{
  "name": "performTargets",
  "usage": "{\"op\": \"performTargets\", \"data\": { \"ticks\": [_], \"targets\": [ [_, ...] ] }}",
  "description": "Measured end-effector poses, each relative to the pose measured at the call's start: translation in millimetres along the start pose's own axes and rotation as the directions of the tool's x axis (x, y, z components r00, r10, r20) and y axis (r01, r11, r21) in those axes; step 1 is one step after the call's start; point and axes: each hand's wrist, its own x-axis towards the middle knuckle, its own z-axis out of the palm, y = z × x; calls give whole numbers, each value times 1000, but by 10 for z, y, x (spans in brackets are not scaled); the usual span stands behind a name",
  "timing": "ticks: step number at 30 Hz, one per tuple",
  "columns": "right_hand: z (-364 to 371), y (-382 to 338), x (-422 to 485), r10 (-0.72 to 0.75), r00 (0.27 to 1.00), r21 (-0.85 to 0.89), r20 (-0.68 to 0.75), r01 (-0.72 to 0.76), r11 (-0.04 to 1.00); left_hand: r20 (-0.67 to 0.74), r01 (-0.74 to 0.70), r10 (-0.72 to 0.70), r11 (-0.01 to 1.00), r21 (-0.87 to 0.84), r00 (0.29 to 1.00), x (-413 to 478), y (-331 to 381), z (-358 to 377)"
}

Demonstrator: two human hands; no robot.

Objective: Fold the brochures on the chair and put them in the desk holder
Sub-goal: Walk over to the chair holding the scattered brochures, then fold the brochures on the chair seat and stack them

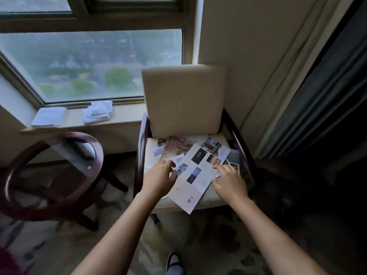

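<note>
Glossy unfolded brochures scattered on cream padded chair seat, top one long, white, photo panels. My left hand and right hand both open, resting on its side edges.

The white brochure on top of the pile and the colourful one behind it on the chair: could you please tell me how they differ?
The white brochure lies unfolded on top, nearest the hands, its corner hanging over the seat's front edge; the colourful brochure lies partly beneath it, near the backrest. The white one is mostly pale with small dark photos; the colourful one is covered by one large picture. Both lie flat on the chair.
</note>
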Motion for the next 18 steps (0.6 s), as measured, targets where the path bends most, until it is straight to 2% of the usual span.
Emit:
{"op": "performTargets", "data": {
  "ticks": [5, 11, 15, 18],
  "targets": [
    [450, 131, 477, 15, 999, -6, -40, -15, 1000, -11, -17, 17, 1000, -23, 1000, 539, -186, 368],
    [1380, 393, 866, -70, 995, -77, 77, 76, 994, 39, 31, -31, 999, -20, 999, 972, -560, 1276],
    [2210, 617, 960, -88, 986, -37, 142, 94, 995, 86, 113, -110, 993, -29, 990, 1065, -843, 2119],
    [2832, 759, 1044, -128, 968, -41, 216, 140, 989, 135, 119, -119, 993, 7, 984, 1071, -1029, 2716]
  ]
}}
